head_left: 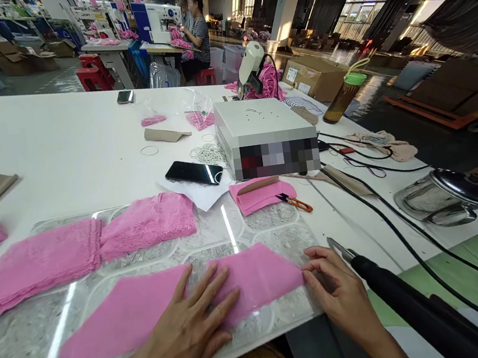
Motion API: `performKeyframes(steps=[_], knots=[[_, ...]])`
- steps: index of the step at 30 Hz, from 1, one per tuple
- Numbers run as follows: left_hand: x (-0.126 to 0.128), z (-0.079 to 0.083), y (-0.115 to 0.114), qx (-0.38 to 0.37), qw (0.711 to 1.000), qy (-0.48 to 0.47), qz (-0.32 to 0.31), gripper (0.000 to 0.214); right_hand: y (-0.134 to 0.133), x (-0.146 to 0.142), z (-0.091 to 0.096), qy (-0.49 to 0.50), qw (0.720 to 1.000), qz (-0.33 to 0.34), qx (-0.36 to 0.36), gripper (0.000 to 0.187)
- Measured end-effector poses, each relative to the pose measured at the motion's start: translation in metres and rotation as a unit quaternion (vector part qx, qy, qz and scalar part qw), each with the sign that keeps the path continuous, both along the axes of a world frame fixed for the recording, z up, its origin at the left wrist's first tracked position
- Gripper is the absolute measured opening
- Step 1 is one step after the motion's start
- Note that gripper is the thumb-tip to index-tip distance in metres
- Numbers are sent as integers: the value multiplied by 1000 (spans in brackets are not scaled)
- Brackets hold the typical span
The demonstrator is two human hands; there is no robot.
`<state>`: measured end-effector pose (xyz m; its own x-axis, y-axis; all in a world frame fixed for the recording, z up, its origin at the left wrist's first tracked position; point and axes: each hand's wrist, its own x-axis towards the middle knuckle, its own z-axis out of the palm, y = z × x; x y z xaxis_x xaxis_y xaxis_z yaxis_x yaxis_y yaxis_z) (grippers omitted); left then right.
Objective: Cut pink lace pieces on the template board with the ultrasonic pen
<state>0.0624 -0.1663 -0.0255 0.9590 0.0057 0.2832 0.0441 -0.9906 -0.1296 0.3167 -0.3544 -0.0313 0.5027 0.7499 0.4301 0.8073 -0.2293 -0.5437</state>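
Note:
A flat piece of pink fabric [137,310] lies on a clear glass sheet [245,225] at the near edge of the white table [53,144]. My left hand [193,332] rests flat on the middle of the fabric, fingers spread. My right hand [339,292] pinches the fabric's right edge with its fingertips. A black-handled tool with a metal tip [395,293] lies against my right hand, with its cord trailing to the right. Two stacks of pink lace [80,247] lie farther back on the glass.
A white box machine [259,135], a black phone [194,173], orange snips [295,201], a folded pink stack [261,193], elastic loops [207,154], black cables and a steel kettle [444,196] sit on the table. Other people work at sewing machines [156,19] in the background.

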Motion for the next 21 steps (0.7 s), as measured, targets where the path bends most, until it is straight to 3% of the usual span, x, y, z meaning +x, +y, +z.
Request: performKeyframes(steps=[13, 21], knots=[[2, 0, 0, -27, 1000, -7, -9, 44, 8, 0, 9, 20, 999, 14, -22, 15], [2, 0, 0, -5, 1000, -1, -5, 44, 15, 3, 5, 13, 999, 13, -38, 14]])
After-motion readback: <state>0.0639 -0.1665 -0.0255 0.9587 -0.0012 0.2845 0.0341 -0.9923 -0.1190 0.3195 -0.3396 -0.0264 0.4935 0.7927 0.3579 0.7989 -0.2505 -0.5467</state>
